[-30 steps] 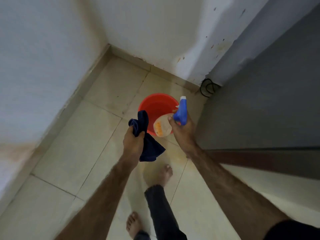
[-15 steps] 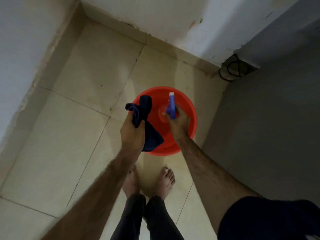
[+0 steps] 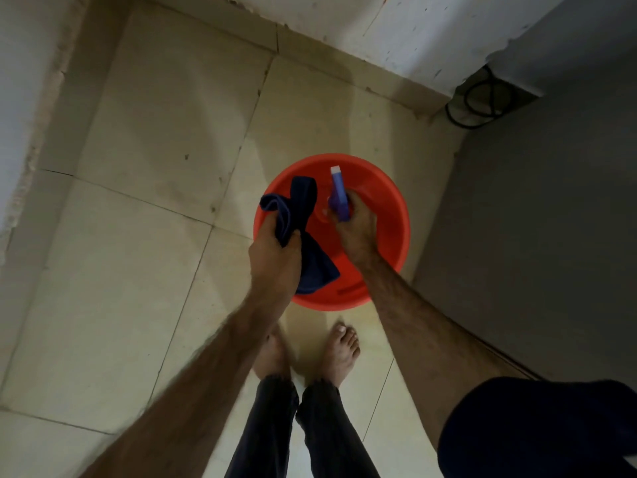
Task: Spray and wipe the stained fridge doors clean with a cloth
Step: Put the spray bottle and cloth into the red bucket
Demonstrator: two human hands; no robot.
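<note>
Cloth (image 3: 303, 215), dark blue, is bunched in the left hand (image 3: 275, 260); fingers curl tight round its middle, one fold sticking up, the loose end hanging below the fist. Right hand (image 3: 356, 229) grips the sprayer (image 3: 339, 194) by its neck, fingers wrapped round, white nozzle pointing away. Both hands are above the red bucket (image 3: 389, 215) on the tiled floor (image 3: 138, 236). Grey fridge (image 3: 551, 236) stands at right, just beside the bucket.

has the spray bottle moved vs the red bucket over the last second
Yes. The spray bottle in the right hand went from over the red bucket's near rim to over its middle.
</note>
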